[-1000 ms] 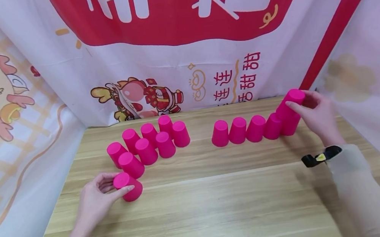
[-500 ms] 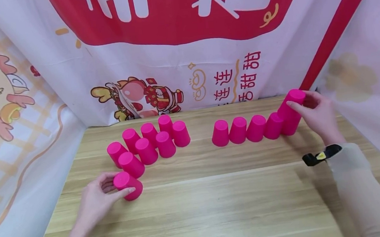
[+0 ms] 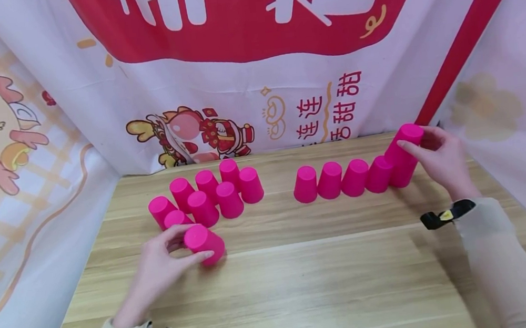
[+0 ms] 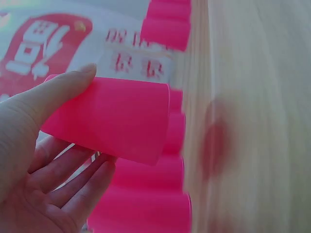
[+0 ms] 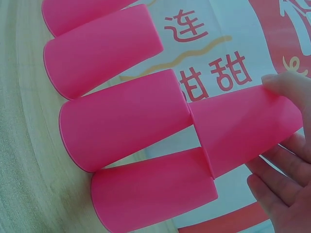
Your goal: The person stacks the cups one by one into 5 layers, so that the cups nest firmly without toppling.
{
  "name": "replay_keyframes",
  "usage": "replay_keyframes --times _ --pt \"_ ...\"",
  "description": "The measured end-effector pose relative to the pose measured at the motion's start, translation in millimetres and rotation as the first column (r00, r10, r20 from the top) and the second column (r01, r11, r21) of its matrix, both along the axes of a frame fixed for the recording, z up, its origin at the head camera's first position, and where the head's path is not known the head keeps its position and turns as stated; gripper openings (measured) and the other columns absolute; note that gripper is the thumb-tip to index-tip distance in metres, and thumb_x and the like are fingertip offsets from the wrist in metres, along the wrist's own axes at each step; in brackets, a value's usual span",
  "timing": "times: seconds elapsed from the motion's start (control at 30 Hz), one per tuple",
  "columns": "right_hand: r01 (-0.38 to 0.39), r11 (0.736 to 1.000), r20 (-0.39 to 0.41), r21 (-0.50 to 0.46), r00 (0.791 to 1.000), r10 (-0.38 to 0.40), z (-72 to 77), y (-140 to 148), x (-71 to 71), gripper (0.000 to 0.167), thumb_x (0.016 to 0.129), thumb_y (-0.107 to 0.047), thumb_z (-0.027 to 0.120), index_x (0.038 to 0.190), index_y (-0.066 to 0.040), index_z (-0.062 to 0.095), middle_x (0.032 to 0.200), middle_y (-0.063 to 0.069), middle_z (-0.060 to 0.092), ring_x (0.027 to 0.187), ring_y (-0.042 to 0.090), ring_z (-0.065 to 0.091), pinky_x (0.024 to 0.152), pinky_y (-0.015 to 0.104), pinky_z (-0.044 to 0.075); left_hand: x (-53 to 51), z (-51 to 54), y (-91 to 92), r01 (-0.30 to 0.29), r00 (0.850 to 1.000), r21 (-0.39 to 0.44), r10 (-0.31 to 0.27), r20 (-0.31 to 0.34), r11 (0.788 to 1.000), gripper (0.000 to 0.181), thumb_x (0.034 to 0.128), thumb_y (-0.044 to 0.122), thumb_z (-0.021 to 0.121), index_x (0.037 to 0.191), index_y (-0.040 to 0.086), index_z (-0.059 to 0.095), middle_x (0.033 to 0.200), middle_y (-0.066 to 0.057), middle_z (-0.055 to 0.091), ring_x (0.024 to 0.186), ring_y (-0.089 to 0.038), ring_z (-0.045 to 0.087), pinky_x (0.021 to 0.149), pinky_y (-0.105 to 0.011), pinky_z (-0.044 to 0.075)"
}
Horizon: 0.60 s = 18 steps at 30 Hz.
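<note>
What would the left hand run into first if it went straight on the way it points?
The left hand, its held cup leading, would probably meet the left cluster of standing cups first. The held cup looks raised off the table, so it might pass over; height is hard to judge.

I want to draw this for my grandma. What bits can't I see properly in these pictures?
Head: the lower part of one cup, hidden by the left hand and its cup.
Head: most fingertips of the right hand, behind the top cup.
Head: the white writing, cut off by the top edge.
Right wrist: another cup, cut off by the top edge.
Left wrist: a red patch on the table, blurred.
</note>
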State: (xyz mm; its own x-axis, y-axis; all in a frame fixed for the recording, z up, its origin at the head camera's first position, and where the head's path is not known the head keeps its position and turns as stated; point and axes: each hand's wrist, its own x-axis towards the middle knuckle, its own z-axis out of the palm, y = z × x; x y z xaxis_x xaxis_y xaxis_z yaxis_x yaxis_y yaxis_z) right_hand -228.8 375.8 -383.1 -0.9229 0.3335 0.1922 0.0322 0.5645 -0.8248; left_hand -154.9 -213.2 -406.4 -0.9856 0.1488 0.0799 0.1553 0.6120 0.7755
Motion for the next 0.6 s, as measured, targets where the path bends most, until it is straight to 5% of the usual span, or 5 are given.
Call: replay_keyframes --times 0.23,0.43,0.6 --pt "0.003 1.0 0.005 0.004 1.0 -0.003 1.0 1.7 -1.2 0.073 0.088 -0.053 0.075 0.143 -0.009 0.056 0.124 0.009 0.062 0.104 0.018 0.057 0.076 0.015 0.048 -15.8 6.6 43.4 0.087 0.994 0.069 -0.091 0.055 0.994 0.07 0.0705 0.057 0.089 0.132 0.029 0.068 0.126 0.009 0.066 0.113 -0.02 0.063 0.094 -0.053 0.054" --pt "-0.003 1.0 0.008 0.008 1.0 0.003 1.2 2.2 -1.2 0.074 0.088 -0.053 0.076 0.143 -0.008 0.057 0.123 0.009 0.062 0.103 0.017 0.058 0.075 0.015 0.048 -32.1 7.7 86.0 0.17 0.985 0.126 -0.171 -0.006 0.977 0.068 0.0726 0.056 0.088 0.133 0.033 0.067 0.124 0.016 0.065 0.111 -0.013 0.064 0.094 -0.05 0.054" --pt "-0.006 1.0 0.005 0.015 1.0 0.006 1.2 3.2 -0.5 0.073 0.088 -0.053 0.076 0.142 -0.007 0.057 0.122 0.009 0.063 0.103 0.018 0.058 0.075 0.015 0.048 -51.8 19.7 118.7 0.237 0.969 0.182 -0.219 -0.115 0.954 0.066 0.0768 0.049 0.088 0.134 0.029 0.063 0.125 0.014 0.066 0.111 -0.01 0.064 0.094 -0.04 0.055"
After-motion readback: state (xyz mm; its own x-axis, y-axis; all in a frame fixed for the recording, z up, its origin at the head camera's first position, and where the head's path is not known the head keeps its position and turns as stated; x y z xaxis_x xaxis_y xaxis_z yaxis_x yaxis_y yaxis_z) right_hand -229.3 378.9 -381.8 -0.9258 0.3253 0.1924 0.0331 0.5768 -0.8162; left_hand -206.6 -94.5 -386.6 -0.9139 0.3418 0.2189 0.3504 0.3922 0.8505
